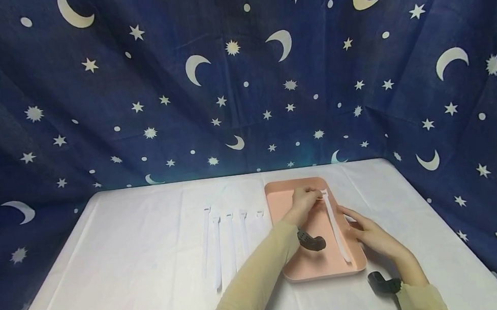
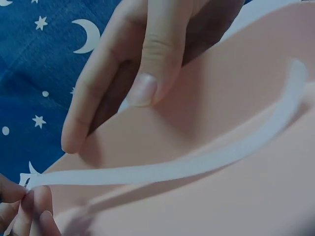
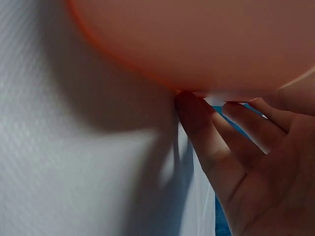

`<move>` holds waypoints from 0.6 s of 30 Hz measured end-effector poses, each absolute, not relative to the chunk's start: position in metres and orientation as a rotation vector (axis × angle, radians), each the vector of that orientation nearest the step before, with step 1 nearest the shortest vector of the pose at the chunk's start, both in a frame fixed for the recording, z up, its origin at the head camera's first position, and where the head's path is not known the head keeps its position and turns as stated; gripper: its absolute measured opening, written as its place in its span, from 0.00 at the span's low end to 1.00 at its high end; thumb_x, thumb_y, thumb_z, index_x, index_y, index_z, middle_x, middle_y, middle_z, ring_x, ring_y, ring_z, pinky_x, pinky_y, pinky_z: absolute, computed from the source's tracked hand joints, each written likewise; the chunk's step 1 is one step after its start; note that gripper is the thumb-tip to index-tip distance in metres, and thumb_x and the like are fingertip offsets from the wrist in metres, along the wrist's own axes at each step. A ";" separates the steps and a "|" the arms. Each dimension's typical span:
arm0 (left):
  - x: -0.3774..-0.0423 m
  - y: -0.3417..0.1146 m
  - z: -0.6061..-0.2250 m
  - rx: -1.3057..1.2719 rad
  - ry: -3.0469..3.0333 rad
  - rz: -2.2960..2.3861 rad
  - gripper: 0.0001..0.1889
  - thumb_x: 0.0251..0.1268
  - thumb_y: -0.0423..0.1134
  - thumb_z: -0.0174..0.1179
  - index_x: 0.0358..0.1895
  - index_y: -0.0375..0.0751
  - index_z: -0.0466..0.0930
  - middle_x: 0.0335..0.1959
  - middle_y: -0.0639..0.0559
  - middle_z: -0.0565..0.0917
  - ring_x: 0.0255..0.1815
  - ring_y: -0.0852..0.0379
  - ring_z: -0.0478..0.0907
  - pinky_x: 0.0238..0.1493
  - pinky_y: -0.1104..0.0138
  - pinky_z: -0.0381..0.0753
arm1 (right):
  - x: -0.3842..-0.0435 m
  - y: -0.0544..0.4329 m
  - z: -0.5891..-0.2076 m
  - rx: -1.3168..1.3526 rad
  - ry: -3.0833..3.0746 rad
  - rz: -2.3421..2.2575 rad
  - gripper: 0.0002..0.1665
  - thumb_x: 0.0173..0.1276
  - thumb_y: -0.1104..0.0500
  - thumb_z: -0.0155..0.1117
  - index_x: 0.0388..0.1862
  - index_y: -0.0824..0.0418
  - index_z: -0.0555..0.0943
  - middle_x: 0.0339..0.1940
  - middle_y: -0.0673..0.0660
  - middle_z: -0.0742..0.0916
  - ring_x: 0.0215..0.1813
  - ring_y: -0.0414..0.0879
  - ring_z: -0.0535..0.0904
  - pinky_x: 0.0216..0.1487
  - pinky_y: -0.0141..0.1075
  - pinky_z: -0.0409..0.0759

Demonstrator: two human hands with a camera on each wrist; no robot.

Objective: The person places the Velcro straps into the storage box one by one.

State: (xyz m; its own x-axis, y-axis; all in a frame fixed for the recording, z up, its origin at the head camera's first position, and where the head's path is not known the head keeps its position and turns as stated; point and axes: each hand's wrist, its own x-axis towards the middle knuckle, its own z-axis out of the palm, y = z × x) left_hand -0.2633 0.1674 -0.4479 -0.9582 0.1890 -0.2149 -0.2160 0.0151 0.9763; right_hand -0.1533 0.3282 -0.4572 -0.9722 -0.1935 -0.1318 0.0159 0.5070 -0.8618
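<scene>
My left hand [image 1: 305,202] reaches over a pink tray [image 1: 298,267] and pinches the slotted end of a white cable strap [image 1: 336,232]. The strap runs toward the near right corner, inside the tray's right wall; its band bows in the left wrist view, where my left fingertips [image 2: 30,196] show at its head. At the tray's right side my right hand [image 1: 377,235] holds the rim, thumb [image 2: 147,88] over the edge and fingers along the outer wall. From the right wrist, those fingers [image 3: 202,123] meet the tray's outside [image 3: 197,49].
Several more white straps [image 1: 218,250] lie side by side left of the tray, one partly hidden by my left sleeve [image 1: 258,276]. A white cloth [image 1: 105,273] covers the table. Behind hangs a dark blue curtain [image 1: 239,74] with moons and stars.
</scene>
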 end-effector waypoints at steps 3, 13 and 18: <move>-0.263 0.167 -0.450 -0.042 2.033 2.023 0.08 0.61 0.29 0.57 0.40 0.33 0.83 0.32 0.43 0.86 0.30 0.50 0.86 0.33 0.68 0.83 | -0.153 0.328 -0.458 -0.160 2.537 -1.453 0.36 0.74 0.62 0.49 0.77 0.58 0.52 0.75 0.71 0.60 0.70 0.70 0.64 0.54 0.41 0.79; -0.267 0.165 -0.456 -0.050 2.070 2.007 0.07 0.58 0.27 0.58 0.38 0.33 0.84 0.20 0.43 0.83 0.15 0.61 0.72 0.23 0.72 0.75 | -0.154 0.329 -0.458 -0.149 2.537 -1.447 0.36 0.74 0.63 0.48 0.77 0.58 0.51 0.77 0.68 0.58 0.72 0.70 0.61 0.60 0.51 0.77; -0.268 0.166 -0.462 -0.027 2.138 1.958 0.06 0.58 0.27 0.58 0.36 0.33 0.85 0.18 0.46 0.82 0.15 0.61 0.71 0.22 0.73 0.72 | -0.153 0.329 -0.456 -0.193 2.540 -1.448 0.36 0.74 0.63 0.49 0.77 0.60 0.51 0.76 0.69 0.59 0.71 0.70 0.63 0.56 0.40 0.78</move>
State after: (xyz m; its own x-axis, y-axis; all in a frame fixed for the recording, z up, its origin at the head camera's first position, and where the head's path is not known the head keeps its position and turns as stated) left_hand -0.2680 0.1660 -0.4619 -0.9706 0.1485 -0.1894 -0.1756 0.1013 0.9792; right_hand -0.1533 0.3289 -0.4559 -0.9691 -0.2167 -0.1175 -0.0093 0.5084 -0.8610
